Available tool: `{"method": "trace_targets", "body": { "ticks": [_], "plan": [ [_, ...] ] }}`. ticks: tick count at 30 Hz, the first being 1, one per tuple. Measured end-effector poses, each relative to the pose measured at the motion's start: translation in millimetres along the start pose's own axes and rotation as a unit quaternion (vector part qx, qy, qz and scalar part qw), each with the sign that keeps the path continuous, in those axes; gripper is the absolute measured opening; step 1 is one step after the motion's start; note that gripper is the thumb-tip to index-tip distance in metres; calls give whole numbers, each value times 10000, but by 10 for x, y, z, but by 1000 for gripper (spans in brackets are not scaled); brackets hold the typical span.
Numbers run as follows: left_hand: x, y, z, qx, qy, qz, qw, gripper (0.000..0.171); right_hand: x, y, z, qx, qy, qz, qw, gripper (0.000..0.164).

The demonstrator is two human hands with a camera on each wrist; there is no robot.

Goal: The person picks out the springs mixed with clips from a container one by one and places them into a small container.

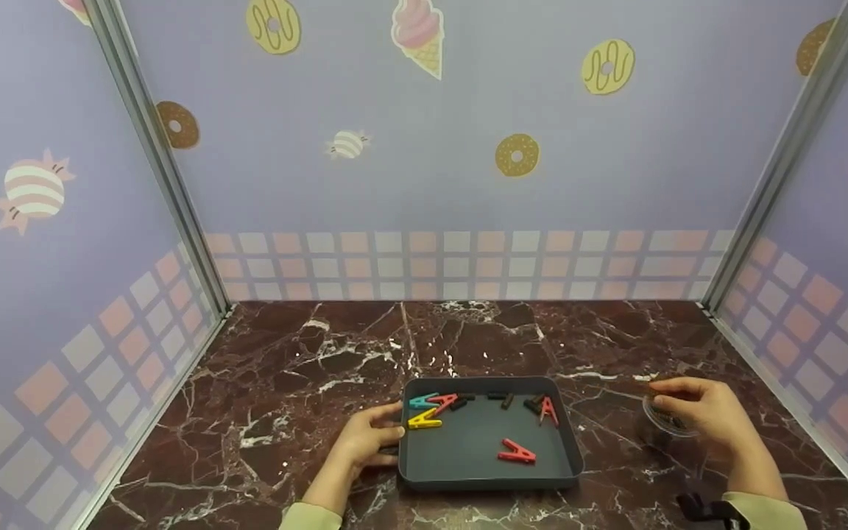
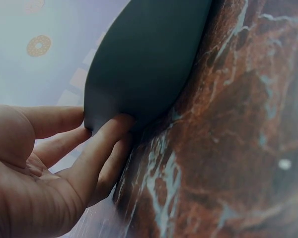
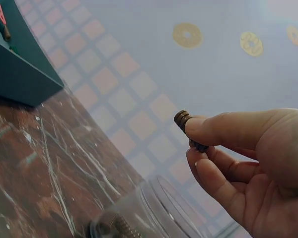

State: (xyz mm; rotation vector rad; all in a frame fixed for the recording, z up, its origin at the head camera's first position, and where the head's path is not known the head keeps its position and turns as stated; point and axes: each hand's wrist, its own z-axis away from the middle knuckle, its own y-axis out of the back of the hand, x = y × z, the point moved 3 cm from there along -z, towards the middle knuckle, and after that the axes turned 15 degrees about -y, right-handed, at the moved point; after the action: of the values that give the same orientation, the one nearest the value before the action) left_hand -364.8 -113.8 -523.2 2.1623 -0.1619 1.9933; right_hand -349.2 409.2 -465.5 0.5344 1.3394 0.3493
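Observation:
My left hand point(image 1: 369, 438) holds the left side of a dark grey tray point(image 1: 490, 483), its thumb at the rim and fingertips against the outer wall point(image 2: 144, 59). Between thumb and fingers my right hand point(image 1: 704, 412) pinches a small dark brown ribbed cylinder point(image 3: 182, 119). Directly below that hand stands a clear plastic jar point(image 3: 159, 208) with similar ribbed pieces point(image 3: 121, 225) inside. The tray contains a teal clip point(image 1: 422, 401), a yellow clip point(image 1: 424, 421), several red clips point(image 1: 517, 451) and several small dark cylinders point(image 1: 507, 402) along its far side.
A dark red marble-patterned tabletop point(image 1: 306, 412) lies under everything. Purple walls point(image 1: 461, 184) with printed sweets and tiles enclose the back and both sides, with metal posts point(image 1: 159, 162) at the corners. A dark strap point(image 1: 711, 509) crosses near the right sleeve.

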Motion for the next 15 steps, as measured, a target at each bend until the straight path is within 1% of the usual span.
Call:
{"method": "trace_targets", "body": {
  "ticks": [8,15],
  "plan": [
    [2,3,6,-16,-2,-3,10000,58,152,72,-26,109,-425,581,9973,39],
    [20,-2,18,-1,32,52,10000,59,181,59,-53,200,-456,1032,9934,34]
  ]
}}
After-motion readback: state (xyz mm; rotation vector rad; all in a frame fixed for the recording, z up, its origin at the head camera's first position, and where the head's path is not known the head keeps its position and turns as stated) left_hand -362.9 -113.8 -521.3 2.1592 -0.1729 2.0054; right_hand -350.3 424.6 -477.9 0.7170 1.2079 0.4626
